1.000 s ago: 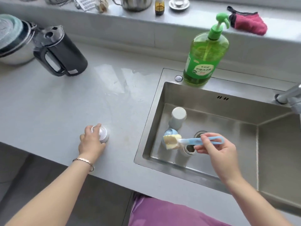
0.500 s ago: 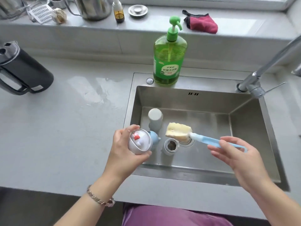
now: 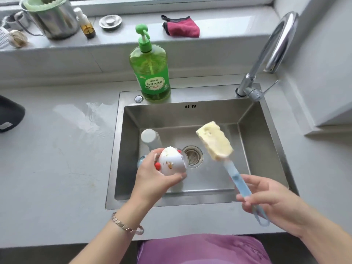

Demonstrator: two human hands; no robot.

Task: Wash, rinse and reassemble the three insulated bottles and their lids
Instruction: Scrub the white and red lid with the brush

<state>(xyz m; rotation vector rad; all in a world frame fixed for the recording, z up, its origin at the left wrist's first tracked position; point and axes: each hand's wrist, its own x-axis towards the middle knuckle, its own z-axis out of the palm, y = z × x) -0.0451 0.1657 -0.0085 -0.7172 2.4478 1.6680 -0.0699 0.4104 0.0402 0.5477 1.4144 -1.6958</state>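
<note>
**Lid scrub, brush not yet on: risk notes**

Left hand (image 3: 156,176) grips the white lid (image 3: 172,161) over the sink (image 3: 114,168), just left of the drain (image 3: 192,156), fingers curled round it. Right hand (image 3: 266,199) pinches the brush (image 3: 214,142) low on its blue handle. The sponge head is raised right of the drain, apart from the lid. A pale bottle (image 3: 150,138) stands left of and behind the drain. A blue bottle (image 3: 141,161) shows only as a sliver behind the left hand. Third bottle not seen.

Risks, as judged:
1. The lid is smooth and domed. A wet grip could let it slip out under brush pressure and drop toward the drain (a strainer looks fitted, so a knock is likelier than a loss).
2. Holding so far down the handle gives poor control, so the head may skid off the dome.
3. Brown marks on the lid sit near its red parts, and a quick pass could miss them.
4. Soap bottle (image 3: 150,73) stands behind the drain on the rim, where a wide swing could tip it.
</note>
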